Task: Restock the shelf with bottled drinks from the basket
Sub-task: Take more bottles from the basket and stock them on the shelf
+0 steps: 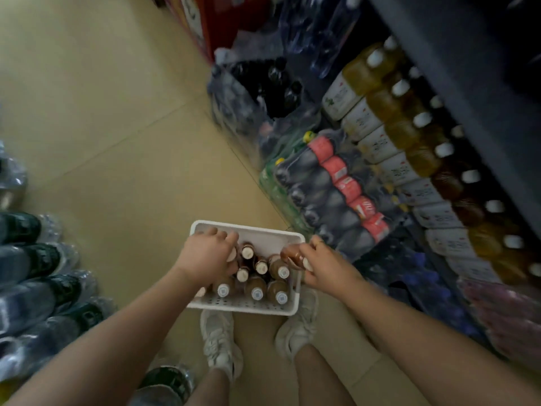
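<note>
Bending over the white basket [287,236] on the floor by the feet, the right hand [325,268] clamps a brown bottle [292,256] lifted sideways, while the left hand [209,256] closes round another upright one, likely for the shelf [456,68] at right.

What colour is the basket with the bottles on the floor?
White, with small perforated holes in its base. The basket shows in the head view, the only one.

**Your arms, legs and shoes**

Both your forearms are bare, with no sleeves showing. Your right hand [323,266] wears a thin ring [320,242] on one finger. Your lower legs are bare too, and you wear pale, whitish laced trainers [219,338].
</note>
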Tool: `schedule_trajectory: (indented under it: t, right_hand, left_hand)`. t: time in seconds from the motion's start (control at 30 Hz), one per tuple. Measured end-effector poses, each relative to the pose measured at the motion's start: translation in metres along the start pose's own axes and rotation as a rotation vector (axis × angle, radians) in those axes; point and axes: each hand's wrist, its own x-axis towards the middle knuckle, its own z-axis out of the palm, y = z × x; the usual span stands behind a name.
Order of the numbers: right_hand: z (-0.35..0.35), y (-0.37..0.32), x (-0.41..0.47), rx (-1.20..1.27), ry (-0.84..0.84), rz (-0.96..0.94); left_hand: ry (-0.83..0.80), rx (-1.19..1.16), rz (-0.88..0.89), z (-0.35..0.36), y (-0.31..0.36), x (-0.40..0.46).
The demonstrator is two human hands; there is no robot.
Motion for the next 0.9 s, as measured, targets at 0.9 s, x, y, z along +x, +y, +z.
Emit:
schedule_trajectory:
  t: [0.9]
  right_hand:
    - [-0.321,0.233,-0.463,0.628,1.392,0.676]
  left_hand:
    - [0.621,-0.391,0.550,-0.482,0.442,-0.019]
